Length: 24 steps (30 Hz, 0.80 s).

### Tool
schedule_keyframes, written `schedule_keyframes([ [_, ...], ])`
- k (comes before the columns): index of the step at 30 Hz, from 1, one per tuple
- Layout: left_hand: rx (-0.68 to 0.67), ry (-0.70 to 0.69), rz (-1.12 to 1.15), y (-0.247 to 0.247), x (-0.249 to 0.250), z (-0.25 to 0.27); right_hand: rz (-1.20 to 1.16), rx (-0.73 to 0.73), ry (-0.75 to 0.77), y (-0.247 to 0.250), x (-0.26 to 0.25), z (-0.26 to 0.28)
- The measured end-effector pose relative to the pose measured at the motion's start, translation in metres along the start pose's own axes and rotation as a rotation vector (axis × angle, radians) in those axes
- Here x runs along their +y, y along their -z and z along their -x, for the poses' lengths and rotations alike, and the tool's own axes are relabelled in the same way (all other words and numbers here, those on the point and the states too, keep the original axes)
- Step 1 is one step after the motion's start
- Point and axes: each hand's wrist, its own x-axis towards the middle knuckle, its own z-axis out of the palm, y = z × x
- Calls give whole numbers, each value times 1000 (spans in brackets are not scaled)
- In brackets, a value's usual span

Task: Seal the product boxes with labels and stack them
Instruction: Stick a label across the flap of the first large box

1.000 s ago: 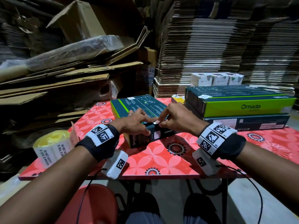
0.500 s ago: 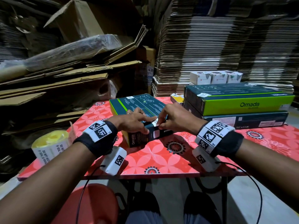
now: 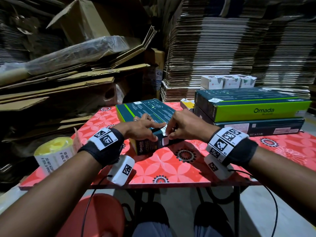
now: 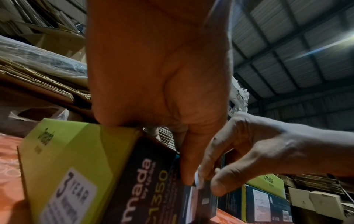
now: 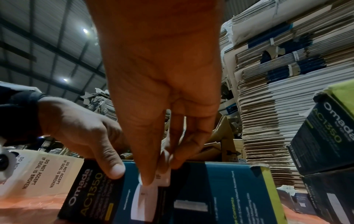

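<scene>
A dark teal and green Omada box (image 3: 150, 108) lies on the red flowered table (image 3: 171, 168), its near end facing me. My left hand (image 3: 145, 129) grips that end, thumb on the front face (image 5: 113, 169) and fingers over the top. My right hand (image 3: 181, 127) pinches a small white label (image 3: 164, 130) at the box's top edge. In the right wrist view the label (image 5: 162, 177) bends over the edge onto the end face. The left wrist view shows both thumbs close together at the box (image 4: 86, 159).
A roll of white seal labels (image 3: 53, 151) stands at the table's left front corner. Two long Omada boxes (image 3: 256, 112) are stacked at the right, with small white boxes (image 3: 227, 82) behind. Flattened cardboard piles surround the table. A red stool (image 3: 95, 218) is below.
Both hands stay at the box's near end. My left index finger has stretched along the top edge toward the label, and the right fingers keep hold of it.
</scene>
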Motion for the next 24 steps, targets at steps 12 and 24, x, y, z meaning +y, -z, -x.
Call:
schedule_keyframes([
  [12, 11, -10, 30, -4, -4, -3, 10, -218, -26, -3, 2, 0],
  [24, 15, -16, -23, -3, -5, -1, 10, -71, -41, 16, 5, -25],
])
